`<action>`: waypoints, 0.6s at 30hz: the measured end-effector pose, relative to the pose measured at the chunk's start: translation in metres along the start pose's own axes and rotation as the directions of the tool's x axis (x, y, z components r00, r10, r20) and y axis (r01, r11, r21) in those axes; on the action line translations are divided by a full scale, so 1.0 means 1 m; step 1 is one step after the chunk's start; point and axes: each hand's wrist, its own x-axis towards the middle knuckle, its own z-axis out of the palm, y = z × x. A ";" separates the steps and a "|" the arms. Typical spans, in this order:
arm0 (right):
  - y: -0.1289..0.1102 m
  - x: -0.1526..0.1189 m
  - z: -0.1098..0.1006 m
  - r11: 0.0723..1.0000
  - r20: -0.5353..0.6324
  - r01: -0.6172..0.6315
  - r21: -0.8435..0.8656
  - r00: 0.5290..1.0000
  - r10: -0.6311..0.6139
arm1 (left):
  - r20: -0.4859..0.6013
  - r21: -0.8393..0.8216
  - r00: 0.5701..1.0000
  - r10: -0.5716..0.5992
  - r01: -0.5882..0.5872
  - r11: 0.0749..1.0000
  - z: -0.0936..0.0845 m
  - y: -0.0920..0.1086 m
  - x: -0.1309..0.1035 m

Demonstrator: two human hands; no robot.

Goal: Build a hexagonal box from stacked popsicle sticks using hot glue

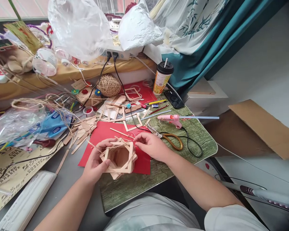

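A hollow stack of square frames made of wooden sticks (131, 163) stands over red paper (144, 166), each square turned against the others. My left hand (97, 158) is wrapped round its left side, the thumb on the top square. A strand of twine (92, 145) runs from the upper left to the top of the stack. Pinched together at the upper right corner is my right hand (150, 146), seemingly on the end of the twine, which is too small to see clearly. One loose stick (121, 132) lies just behind the stack.
Right of the paper are scissors (173, 141) and a pink glue gun (170, 119) with its black cord. Behind them stand a lidded cup (162, 80) and a phone (173, 98). Loose sticks (84, 128), a twine ball (109, 85) and a white power strip (26, 200) are on the left.
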 end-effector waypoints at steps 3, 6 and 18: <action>-0.001 -0.012 -0.002 1.000 -0.028 0.004 -0.017 1.000 -0.005 | -0.051 -0.066 0.996 -0.067 0.064 0.996 -0.004 -0.001 0.002; 0.000 -0.025 -0.002 0.996 0.017 0.049 -0.071 0.999 -0.048 | -0.114 -0.110 0.987 -0.114 0.102 0.989 -0.002 0.002 0.004; 0.010 -0.027 0.013 0.915 0.115 0.325 -0.239 0.945 -0.305 | -0.151 -0.170 0.982 -0.116 0.090 0.981 0.005 0.005 0.008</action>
